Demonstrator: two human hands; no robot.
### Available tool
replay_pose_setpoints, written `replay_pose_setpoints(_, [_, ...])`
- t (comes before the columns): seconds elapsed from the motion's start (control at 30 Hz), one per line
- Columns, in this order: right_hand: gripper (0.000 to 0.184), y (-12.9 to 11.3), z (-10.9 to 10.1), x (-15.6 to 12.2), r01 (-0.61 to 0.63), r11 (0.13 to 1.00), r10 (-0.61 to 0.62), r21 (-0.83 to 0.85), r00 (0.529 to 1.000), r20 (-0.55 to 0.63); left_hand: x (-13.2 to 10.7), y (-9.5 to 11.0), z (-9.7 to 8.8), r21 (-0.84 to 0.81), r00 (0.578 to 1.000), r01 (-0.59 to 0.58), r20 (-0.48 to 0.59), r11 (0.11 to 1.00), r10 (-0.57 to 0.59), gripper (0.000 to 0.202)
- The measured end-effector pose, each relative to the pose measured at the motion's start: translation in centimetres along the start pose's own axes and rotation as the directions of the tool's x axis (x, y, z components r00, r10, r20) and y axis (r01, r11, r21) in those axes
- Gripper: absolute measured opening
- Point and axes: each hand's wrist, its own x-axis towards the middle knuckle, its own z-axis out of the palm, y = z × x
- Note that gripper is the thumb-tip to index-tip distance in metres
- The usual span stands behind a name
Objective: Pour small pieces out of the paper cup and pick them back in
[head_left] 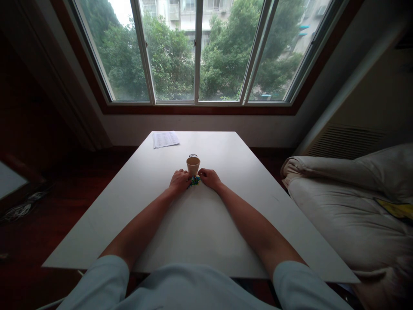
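An upright paper cup [193,167] stands near the middle of the white table, its mouth facing up. On the near side of it lies a small pile of blue, green and yellow pieces [195,181], perhaps beads, too small to name for certain. My left hand [180,179] rests at the left of cup and pile, fingers curled; whatever its fingertips hold is hidden. To the right of the cup, my right hand [209,177] has thumb and fingers drawn together in a pinch, with any content too small to see. Behind the cup shows a thin dark loop [192,155].
Printed sheets [165,139] lie at the far left corner of the white table [200,241]. A window [196,56] is beyond the table. On the right stands a pale sofa [325,202]. Coiled cables [21,210] lie on the floor at left.
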Motion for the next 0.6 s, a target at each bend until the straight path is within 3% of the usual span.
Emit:
replay_pose_setpoints(0.3, [0.019, -0.2, -0.1, 0.0, -0.009, 1.0, 0.009, -0.007, 1.0, -0.003, -0.1, 0.2, -0.2, 0.002, 1.0, 0.002, -0.007, 1.0, -0.002, 0.008])
replay_pose_setpoints(0.6, [0.019, -0.3, -0.2, 0.0, 0.0, 1.0, 0.0, -0.006, 1.0, -0.004, -0.2, 1.0, -1.1, -0.086, 0.986, -0.034, -0.168, 0.996, 0.019, 0.012])
